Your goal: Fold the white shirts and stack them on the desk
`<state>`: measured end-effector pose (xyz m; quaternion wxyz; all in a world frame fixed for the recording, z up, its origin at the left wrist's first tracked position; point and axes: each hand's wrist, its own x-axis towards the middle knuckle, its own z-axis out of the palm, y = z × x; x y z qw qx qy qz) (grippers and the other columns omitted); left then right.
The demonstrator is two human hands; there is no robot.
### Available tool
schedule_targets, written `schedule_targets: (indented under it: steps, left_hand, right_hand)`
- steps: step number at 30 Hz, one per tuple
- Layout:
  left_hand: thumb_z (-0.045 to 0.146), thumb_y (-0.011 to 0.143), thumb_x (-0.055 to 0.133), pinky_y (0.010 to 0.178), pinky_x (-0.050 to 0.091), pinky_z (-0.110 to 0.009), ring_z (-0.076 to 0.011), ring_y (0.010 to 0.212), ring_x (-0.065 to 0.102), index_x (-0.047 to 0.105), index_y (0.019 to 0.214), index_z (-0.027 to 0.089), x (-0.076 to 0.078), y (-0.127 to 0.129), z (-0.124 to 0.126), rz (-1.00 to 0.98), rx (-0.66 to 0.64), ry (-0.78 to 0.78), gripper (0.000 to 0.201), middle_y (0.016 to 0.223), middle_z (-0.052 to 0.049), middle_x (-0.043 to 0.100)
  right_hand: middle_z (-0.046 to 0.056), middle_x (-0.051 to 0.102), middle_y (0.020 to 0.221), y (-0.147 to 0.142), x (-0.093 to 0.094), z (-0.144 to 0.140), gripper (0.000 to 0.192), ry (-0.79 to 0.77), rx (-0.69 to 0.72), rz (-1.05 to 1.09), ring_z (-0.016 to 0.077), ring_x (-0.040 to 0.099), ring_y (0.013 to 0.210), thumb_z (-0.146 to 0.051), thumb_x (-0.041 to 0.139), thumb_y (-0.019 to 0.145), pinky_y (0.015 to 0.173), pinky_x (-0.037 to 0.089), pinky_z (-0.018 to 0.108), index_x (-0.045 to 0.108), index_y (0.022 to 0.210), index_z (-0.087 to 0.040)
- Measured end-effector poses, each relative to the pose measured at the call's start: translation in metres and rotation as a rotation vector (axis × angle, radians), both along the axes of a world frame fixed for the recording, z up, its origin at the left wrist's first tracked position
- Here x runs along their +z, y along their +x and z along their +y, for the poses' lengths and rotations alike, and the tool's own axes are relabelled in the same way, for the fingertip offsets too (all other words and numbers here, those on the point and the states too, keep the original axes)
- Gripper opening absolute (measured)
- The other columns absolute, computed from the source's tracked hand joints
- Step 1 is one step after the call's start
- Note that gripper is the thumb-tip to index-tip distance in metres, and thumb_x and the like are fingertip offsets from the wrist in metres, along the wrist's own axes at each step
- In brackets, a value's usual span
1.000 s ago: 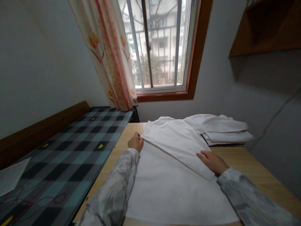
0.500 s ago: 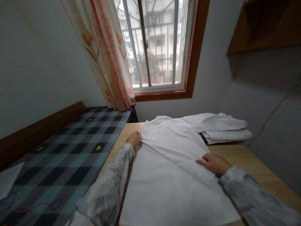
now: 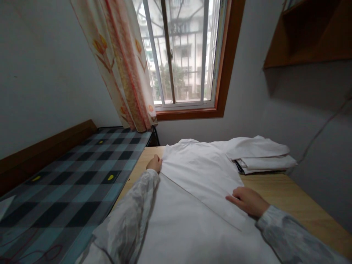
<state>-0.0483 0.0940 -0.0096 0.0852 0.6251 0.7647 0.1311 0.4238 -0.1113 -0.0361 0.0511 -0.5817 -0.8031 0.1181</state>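
- Grey-and-white patterned sleeves, left sleeve (image 3: pixel 132 216) and right sleeve (image 3: pixel 286 227), reach forward behind the two hands.
- Red cord (image 3: pixel 53 246) lies in loops, nearer than the left hand and well off to its left.
- White garment (image 3: pixel 198 176) lies spread between and under the hands; a straight edge slants across it, from beside the left hand down to a point nearer than the right.
- Right hand (image 3: pixel 249 201) rests on the garment's right edge, thumb pointing inward; I cannot tell whether its hidden fingers grip the cloth.
- Wooden table (image 3: pixel 277 198) carries the garment and shows bare right of the right hand.
- Left hand (image 3: pixel 154 164), farther out than the right, has its fingers curled in narrowly, pinching the garment's left edge.
- Checked sheet (image 3: pixel 96 198) stretches left of the left hand.
- Folded white cloth (image 3: pixel 268 163) lies beyond the right hand, white fabric draped over it.
- Flowered curtain (image 3: pixel 121 62) and window (image 3: pixel 187 66) stand past both hands.
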Motion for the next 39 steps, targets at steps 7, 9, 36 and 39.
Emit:
schedule_targets:
  steps: [7,9,36,39]
  left_hand:
    - [0.037,0.106,0.048,0.095,0.052,-0.045,-0.0358,0.114,0.072,0.059,0.126,0.016,0.004,0.004,-0.016,0.242,-0.042,0.106,0.031,0.125,-0.022,0.072]
    - [0.035,0.099,0.058,0.104,0.051,-0.047,-0.0381,0.126,0.066,0.061,0.128,0.013,0.011,0.013,-0.014,0.320,-0.161,0.187,0.036,0.136,-0.024,0.067]
    - [0.054,0.107,0.041,0.136,0.016,-0.055,-0.0320,0.166,0.029,0.043,0.166,0.013,-0.014,0.029,0.031,0.282,-0.412,0.126,0.072,0.177,-0.020,0.034]
    - [0.048,0.104,0.050,0.137,0.016,-0.052,-0.0313,0.164,0.034,0.048,0.163,0.017,-0.007,0.044,0.015,0.270,-0.496,0.217,0.066,0.175,-0.017,0.038]
  right_hand:
    - [0.009,0.073,0.080,-0.012,0.019,-0.002,0.048,-0.005,0.032,-0.049,0.0232,0.064,0.074,-0.058,0.056,0.104,0.067,0.036,0.033,0.070,0.077,-0.021]
    - [0.010,0.074,0.087,-0.016,0.030,0.001,0.038,0.055,0.015,-0.046,0.0261,0.066,0.080,-0.057,0.065,0.099,0.072,0.044,0.035,0.071,0.087,-0.021]
    - [0.014,0.035,0.177,-0.008,-0.027,-0.018,0.074,0.112,0.124,0.470,0.0316,0.035,0.163,-0.057,0.053,0.108,0.134,0.031,0.057,0.035,0.172,-0.027]
    - [0.016,0.055,0.162,0.008,-0.017,0.013,0.066,0.190,-0.276,0.870,0.0317,0.053,0.151,-0.059,0.058,0.102,0.124,0.046,0.058,0.048,0.159,-0.027]
